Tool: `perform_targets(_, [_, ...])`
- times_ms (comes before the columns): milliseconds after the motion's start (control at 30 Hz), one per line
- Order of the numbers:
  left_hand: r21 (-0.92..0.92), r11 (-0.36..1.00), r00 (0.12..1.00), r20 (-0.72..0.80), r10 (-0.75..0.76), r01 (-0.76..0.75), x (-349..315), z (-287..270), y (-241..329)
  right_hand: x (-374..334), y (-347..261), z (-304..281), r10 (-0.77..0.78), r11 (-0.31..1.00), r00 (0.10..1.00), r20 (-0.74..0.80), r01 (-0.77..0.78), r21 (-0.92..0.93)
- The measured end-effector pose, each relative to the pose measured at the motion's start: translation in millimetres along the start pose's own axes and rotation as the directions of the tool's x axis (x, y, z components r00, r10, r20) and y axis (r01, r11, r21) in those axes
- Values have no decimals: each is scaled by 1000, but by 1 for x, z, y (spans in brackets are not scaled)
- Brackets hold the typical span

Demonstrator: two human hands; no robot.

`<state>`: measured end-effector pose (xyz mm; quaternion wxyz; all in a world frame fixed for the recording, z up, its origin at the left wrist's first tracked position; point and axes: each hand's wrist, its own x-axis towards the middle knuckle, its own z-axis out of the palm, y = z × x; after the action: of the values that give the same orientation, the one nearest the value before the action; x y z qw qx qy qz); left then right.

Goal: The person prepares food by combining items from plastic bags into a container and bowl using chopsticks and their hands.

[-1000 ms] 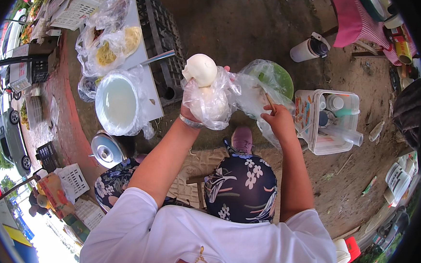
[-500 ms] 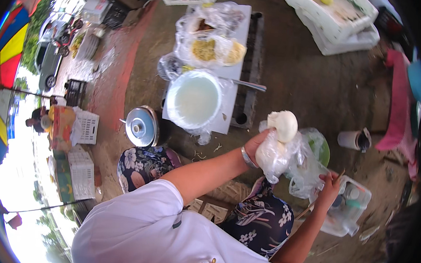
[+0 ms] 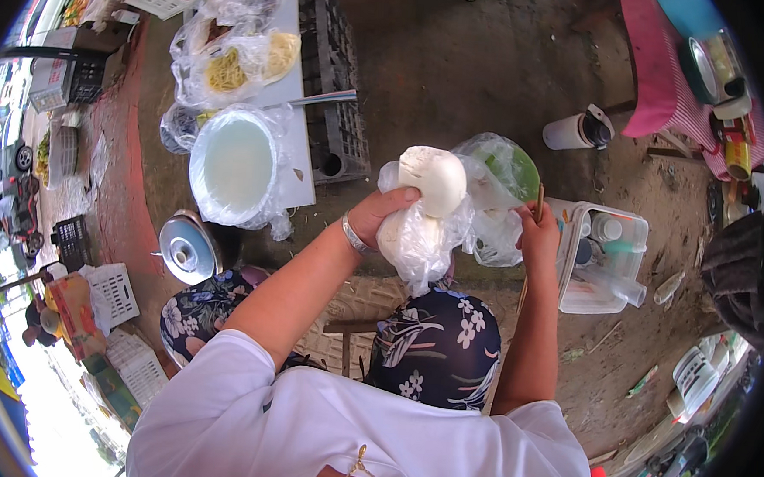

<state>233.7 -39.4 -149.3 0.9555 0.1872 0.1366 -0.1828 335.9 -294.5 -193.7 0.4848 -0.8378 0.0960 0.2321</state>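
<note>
My left hand (image 3: 385, 214) is closed around a white steamed bun (image 3: 438, 182) with a torn side, part of it wrapped in a clear plastic bag (image 3: 420, 254). More white bun shows through the plastic below. My right hand (image 3: 539, 239) is closed on wooden chopsticks (image 3: 539, 198); whether there is one or a pair I cannot tell. Its fingers are against the edge of a clear plastic bag that covers a green bowl (image 3: 515, 172). What lies inside the bowl is hidden by the crumpled plastic.
A plastic-lined tub of cloudy liquid (image 3: 236, 164) stands at the left on a white board with bagged shredded food (image 3: 226, 70). Nearer is a lidded pot (image 3: 191, 249). On the right are a clear bin of bottles (image 3: 604, 252), a white tumbler (image 3: 572, 132) and a pink-draped table (image 3: 650, 71).
The view has swung right, so the tub and board sit farther left in the picture. Both hands keep their holds, and the bun and chopsticks are still in them.
</note>
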Motion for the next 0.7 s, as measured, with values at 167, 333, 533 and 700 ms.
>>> perform_targets(167, [96,992,996,2,85,-85,21,1,11,-4,9,-10,-35,978,999,-34,28,-206])
perform_targets(333, [-60,991,992,-42,117,-120,29,-20,25,-17,17,1,-115,859,993,32,116,-498])
perform_targets(533, [-155,972,982,-94,164,-177,65,-34,18,-24,48,11,30,820,999,33,-6,-573])
perform_targets(700, [-49,983,972,-166,164,-174,96,-34,8,-9,72,6,-16,904,996,-84,-21,-427])
